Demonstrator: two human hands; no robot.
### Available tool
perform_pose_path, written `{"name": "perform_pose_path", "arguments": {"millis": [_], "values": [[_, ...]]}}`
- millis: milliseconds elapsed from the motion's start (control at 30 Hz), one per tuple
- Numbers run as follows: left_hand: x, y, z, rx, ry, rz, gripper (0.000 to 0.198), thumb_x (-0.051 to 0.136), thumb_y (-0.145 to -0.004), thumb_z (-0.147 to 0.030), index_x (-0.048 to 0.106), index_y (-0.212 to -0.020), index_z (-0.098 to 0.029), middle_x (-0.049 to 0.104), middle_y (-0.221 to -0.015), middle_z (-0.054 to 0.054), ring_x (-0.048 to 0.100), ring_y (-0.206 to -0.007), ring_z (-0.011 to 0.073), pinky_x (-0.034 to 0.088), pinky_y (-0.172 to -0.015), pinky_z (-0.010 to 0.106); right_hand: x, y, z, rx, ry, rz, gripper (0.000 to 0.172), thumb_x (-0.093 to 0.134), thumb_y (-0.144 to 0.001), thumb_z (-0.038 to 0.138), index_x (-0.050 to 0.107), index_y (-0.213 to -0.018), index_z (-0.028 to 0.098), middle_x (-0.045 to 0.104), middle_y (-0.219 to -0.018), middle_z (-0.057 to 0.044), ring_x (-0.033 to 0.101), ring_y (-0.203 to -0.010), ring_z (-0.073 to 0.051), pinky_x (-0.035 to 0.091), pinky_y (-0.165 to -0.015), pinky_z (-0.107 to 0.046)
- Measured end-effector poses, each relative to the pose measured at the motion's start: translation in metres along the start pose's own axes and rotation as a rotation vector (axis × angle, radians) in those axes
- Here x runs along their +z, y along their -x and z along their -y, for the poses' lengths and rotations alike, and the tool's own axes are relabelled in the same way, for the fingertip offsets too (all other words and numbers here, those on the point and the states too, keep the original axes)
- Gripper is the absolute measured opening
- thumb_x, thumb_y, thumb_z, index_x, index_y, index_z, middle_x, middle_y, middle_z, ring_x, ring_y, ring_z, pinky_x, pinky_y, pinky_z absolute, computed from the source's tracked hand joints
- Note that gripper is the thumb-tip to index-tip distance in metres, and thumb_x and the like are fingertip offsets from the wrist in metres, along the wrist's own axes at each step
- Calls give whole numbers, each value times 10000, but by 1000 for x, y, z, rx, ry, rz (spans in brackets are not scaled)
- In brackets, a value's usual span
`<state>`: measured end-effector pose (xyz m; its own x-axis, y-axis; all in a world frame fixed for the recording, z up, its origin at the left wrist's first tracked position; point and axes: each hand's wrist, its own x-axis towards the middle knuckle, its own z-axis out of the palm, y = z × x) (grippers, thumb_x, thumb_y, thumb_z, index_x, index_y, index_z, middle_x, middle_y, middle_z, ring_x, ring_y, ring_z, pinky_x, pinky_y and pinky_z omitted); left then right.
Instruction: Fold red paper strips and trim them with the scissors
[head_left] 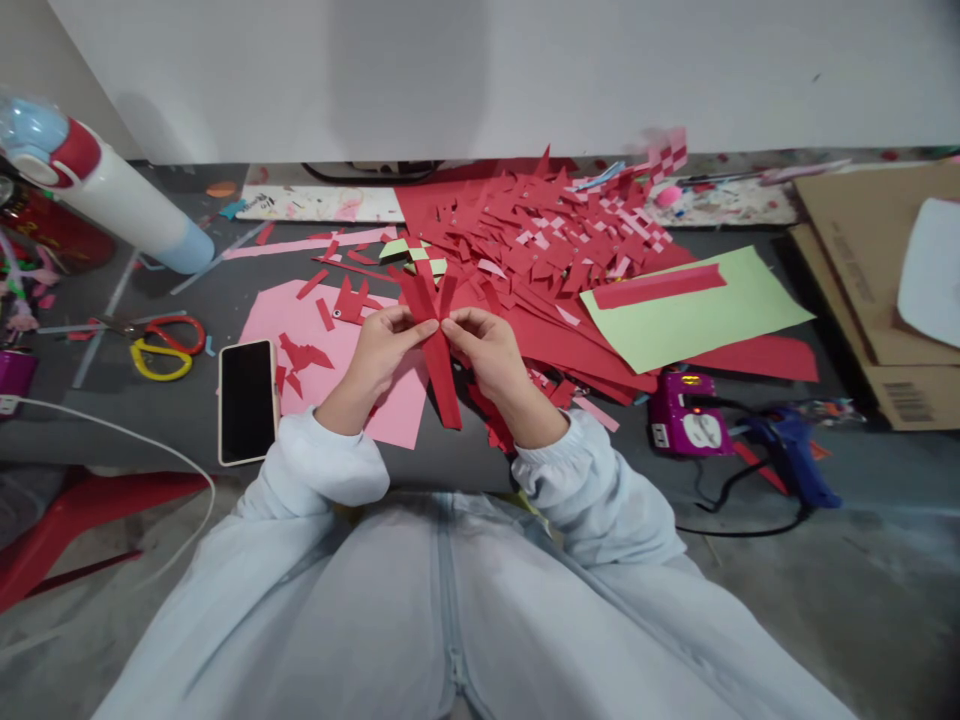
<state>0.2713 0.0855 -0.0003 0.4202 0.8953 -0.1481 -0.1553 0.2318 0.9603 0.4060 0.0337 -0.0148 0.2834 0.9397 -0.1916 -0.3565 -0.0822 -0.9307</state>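
Red paper strips (442, 385), crossed or folded together, are pinched between both hands in front of my body. My left hand (384, 352) grips them from the left, thumb and fingertips closed on the paper. From the right, my right hand (491, 358) pinches the same strips, the two thumbs almost touching. The lower end points toward me, while the upper ends spread apart. Under and left of my left hand lies a pink paper sheet (262, 325) with red cut-out pieces (306, 354) on it. Just beyond the hands spreads a heap of red paper pieces (495, 225).
Scissors (169, 347) and a phone (247, 403) lie left, below a white bottle (135, 205). On the right are a green sheet (690, 320), a purple power box (686, 415), a blue glue gun (799, 455) with cables, and cardboard (862, 270). A white wall (562, 80) stands behind.
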Motion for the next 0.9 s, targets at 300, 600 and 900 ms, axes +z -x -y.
{"name": "perform_pose_path", "arguments": {"millis": [300,600,900], "values": [[4,0,-2,-27,117,-46,315,880,-586,-342,694,-754,-152,690,-759,10,646,-730,129,526,-767,290,-5,-2,0,43,50,35,412,836,-576,506,647,-764,191,555,-616,52,394,-488,-47,298,-455,-210],[0,2,3,-32,-40,-1,259,824,-672,-308,619,-649,-152,566,-637,-39,520,-602,67,444,-616,213,-2,-1,2,-86,106,-23,419,804,-608,535,612,-759,195,565,-629,55,438,-514,-56,394,-506,-216],[5,1,1,-7,90,-66,296,872,-611,-336,661,-693,-145,646,-703,-9,604,-669,95,489,-682,243,-1,2,5,-33,53,-36,464,816,-578,576,646,-778,194,583,-617,49,404,-480,-49,320,-442,-204]]}}
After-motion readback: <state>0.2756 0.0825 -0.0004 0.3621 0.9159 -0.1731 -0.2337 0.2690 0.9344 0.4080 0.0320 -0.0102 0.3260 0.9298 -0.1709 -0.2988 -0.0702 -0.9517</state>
